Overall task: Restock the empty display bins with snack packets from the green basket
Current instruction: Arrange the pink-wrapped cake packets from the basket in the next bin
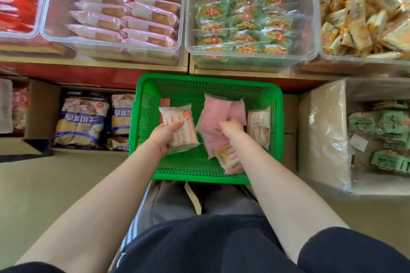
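Note:
A green basket (261, 93) stands on the floor below the shelf. My left hand (165, 136) grips a clear-and-pink sandwich cake packet (175, 117) over the basket's left half. In the basket's middle my right hand (229, 129) grasps a bunch of pink packets (217, 111). Another sandwich packet (258, 125) leans at the basket's right wall, and one more (229, 158) lies under my right forearm. On the shelf above, a clear bin (111, 45) holds two rows of pink cake packets (124, 13).
Beside that bin stand a clear bin (250, 55) of green waffle packets, a bin of yellow packets (363, 20) at right and a red-filled bin (15, 0) at left. Cardboard boxes with blue biscuit bags (82, 119) and green packets (383, 135) flank the basket on the floor.

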A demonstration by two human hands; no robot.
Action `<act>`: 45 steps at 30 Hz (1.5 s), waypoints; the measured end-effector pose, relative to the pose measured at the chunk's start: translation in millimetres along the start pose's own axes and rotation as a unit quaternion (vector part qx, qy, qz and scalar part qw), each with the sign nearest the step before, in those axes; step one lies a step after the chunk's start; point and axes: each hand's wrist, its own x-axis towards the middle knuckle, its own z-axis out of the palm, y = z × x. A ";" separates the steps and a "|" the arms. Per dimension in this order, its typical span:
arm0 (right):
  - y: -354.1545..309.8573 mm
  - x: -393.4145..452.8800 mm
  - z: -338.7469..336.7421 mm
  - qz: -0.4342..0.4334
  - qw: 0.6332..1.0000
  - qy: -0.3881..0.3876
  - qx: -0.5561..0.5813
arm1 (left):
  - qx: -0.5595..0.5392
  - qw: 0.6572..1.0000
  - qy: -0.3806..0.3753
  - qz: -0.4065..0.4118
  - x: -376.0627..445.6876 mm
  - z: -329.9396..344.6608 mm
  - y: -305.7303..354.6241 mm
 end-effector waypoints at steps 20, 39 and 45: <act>-78.7 -118.5 44.8 -0.311 0.950 0.016 -0.015 | -0.056 0.974 -0.213 0.061 -44.2 -37.2 70.4; -235.1 -169.4 79.3 -0.137 0.879 -0.219 0.400 | 0.027 0.960 -0.243 0.135 -94.2 -163.9 261.8; -302.0 -135.7 61.6 -0.155 0.883 -0.170 0.409 | 0.078 0.954 -0.093 0.273 -87.7 -145.1 335.6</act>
